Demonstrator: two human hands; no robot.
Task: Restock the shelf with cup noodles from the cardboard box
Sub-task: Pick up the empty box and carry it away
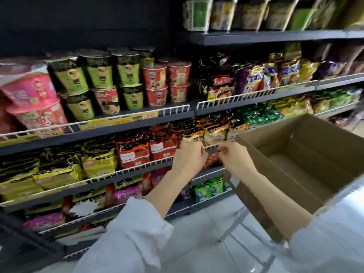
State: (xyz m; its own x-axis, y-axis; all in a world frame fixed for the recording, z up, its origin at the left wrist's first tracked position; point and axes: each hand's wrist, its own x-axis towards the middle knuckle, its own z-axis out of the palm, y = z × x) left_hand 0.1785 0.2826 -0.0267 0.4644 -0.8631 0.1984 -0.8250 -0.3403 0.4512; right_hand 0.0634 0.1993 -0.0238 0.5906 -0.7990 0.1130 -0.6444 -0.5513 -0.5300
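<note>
Touching white wire shelf rail (211, 147): left hand (188, 161), right hand (235, 160), fingers curled.

Just beyond the fingers (202, 149) runs a white coated wire rail (149, 164), thin metal with a smooth painted look, fixed along a dark matt shelf (126, 180). The noodle packets (134, 154) behind that rail are glossy crinkled plastic film catching the light. Above and left of the fingers, the cup noodles (102, 75) wear shiny shrink wrap over printed paper-like walls. Right of the fingers, the cardboard box (307, 154) is plain brown, matt and fibrous inside. The sleeve (134, 233) below is pale, soft woven cloth. The floor (197, 243) looks smooth and faintly glossy.
</note>
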